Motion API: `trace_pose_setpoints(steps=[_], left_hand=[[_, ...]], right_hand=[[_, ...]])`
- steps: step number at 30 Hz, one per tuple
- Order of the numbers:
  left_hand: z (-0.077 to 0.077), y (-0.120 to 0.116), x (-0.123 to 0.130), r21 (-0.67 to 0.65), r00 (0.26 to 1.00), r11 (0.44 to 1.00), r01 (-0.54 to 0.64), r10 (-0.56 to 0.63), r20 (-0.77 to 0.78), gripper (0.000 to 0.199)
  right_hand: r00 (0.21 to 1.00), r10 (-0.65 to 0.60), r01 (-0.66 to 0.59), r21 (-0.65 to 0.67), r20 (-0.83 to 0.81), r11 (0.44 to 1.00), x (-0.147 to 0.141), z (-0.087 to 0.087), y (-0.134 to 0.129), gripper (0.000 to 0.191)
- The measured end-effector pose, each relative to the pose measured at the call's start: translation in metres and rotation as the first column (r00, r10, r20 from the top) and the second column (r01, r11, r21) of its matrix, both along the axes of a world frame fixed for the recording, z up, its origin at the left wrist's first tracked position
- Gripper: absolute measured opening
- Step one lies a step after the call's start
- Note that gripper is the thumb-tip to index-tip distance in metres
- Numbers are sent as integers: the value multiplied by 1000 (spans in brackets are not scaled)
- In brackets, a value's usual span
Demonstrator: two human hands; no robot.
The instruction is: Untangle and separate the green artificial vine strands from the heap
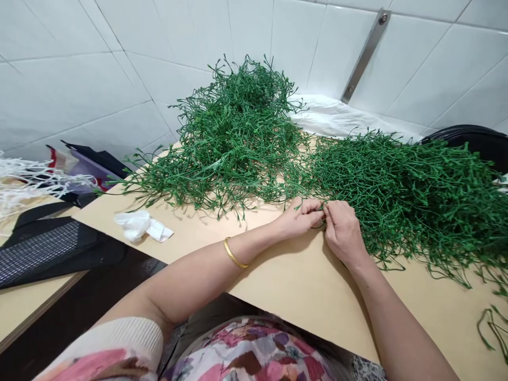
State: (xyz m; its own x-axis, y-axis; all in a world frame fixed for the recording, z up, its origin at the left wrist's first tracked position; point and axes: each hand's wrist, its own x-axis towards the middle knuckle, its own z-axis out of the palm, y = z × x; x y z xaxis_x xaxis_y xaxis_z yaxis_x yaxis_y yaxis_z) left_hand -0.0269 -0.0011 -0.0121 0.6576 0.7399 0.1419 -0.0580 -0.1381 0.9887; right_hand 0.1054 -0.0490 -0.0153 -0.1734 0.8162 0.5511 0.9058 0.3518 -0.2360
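Note:
My left hand (298,219) and my right hand (344,230) meet at the table's middle, fingertips pinched close together. Between them they grip a thin green stem (317,226), mostly hidden by the fingers; only small bits of it show. Just beyond the left hand rises a tall tangled pile of green artificial stems (242,127) with small forked tips. To the right hand's side spreads a second, wider heap of the same stems (405,185), its near strands close to the wrist. A gold bangle sits on my left forearm.
A crumpled white tissue (143,226) lies on the tan table (286,280) at the left. White strands (39,177) and black mesh fabric (43,251) lie further left. Loose stems (494,325) lie at the right edge. A tiled wall with a metal bracket (365,55) stands behind.

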Motion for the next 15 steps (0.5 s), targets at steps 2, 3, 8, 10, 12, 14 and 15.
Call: trace_pose_setpoints(steps=[2,3,8,10,12,14,15], left_hand=[[5,-2,0,-26,1000,1000,16,-16,-8,20],[7,-3,-1,-40,1000,999,22,-22,-16,19],[12,-5,-3,-81,997,997,-16,10,-71,22],[10,-4,-3,-96,997,995,-18,11,-70,22],[8,-3,-2,-90,998,996,-27,22,-57,21],[7,-2,-2,-65,998,997,-38,34,-58,21],[8,-2,-2,-52,998,998,-33,29,-60,20]], right_hand=[[999,9,-9,-2,-37,1000,-1,1,0,20],[998,11,-12,-6,-63,1000,-1,2,0,21],[989,3,-12,-60,-151,998,1,3,2,22],[990,7,-19,-83,-144,996,2,1,3,21],[994,23,-33,-92,-107,995,4,0,4,21],[996,35,-42,-88,-78,995,4,0,5,21],[996,33,-40,-85,-78,996,4,1,4,22]])
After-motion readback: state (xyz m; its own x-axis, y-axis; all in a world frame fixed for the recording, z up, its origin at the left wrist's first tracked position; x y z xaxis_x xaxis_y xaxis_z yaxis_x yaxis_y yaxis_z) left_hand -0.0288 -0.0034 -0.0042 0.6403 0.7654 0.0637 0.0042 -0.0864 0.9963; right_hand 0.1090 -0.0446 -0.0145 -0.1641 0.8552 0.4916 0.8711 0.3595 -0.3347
